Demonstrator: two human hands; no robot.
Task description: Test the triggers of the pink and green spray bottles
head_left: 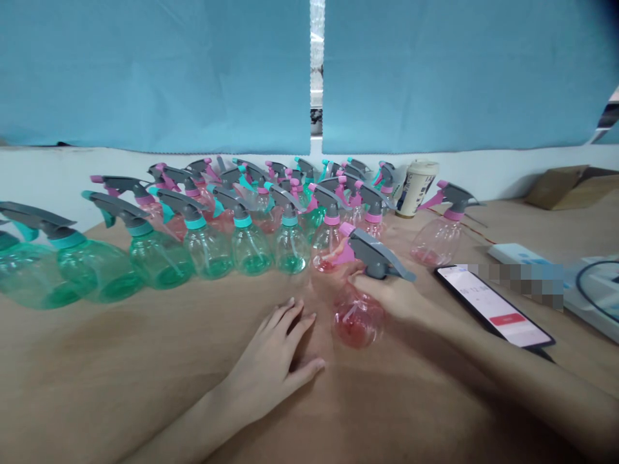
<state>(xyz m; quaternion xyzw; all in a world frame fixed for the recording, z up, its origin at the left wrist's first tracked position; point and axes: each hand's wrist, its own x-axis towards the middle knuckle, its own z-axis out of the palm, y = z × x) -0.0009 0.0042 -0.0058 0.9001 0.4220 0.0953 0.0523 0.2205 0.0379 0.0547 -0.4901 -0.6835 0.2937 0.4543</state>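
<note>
Hands sit just in front of the row of spray bottles (249, 248): the left hand (268, 351) lies flat and open, holding nothing, on brown paper (145, 361); the right hand (389, 293) curls round the neck of a pink-triggered bottle (358, 317), keeping it nearly upright; a phone (493, 306) lies further right.

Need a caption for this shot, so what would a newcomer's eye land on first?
Most striking is the crowd of spray bottles, green to the left and pink to the right, massed in rows across the back of the table. In front of them, the right hand grips a pink bottle just below its grey sprayer, while the left hand rests on the table. A lit phone lies to the right.
</note>
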